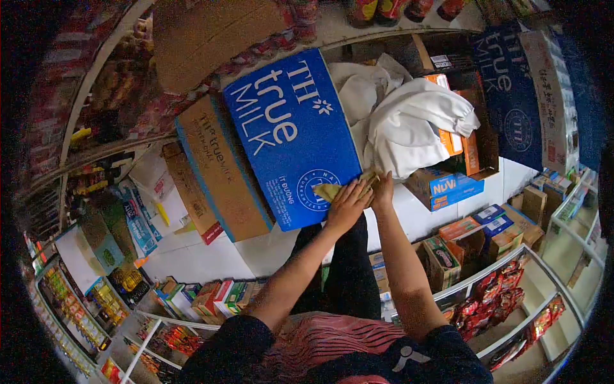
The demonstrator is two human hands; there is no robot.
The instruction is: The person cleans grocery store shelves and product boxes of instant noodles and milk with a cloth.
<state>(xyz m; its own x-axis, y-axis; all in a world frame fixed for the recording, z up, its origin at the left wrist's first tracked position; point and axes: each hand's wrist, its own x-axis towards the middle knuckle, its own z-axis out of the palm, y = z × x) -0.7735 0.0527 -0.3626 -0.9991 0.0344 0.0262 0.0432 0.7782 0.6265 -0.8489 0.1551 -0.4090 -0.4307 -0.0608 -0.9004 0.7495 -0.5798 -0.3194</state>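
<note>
A blue TH true MILK carton [288,137] lies in front of me, tilted in view. At its lower right corner is a crumpled yellowish cloth [327,191]. My left hand [348,203] is closed over this cloth at the carton's edge, fingers together. Close beside it, my right hand [382,191] pinches the cloth's other end; its fingertips are partly hidden. White fabric [416,125] lies bunched just beyond my right hand, over an open box.
A brown carton [220,166] stands left of the blue one. To the right are an orange box [470,150], a NuVi box [448,187] and another blue milk carton [511,96]. Shelves with red packets [492,294] stand at lower right. White floor tiles [259,256] show between.
</note>
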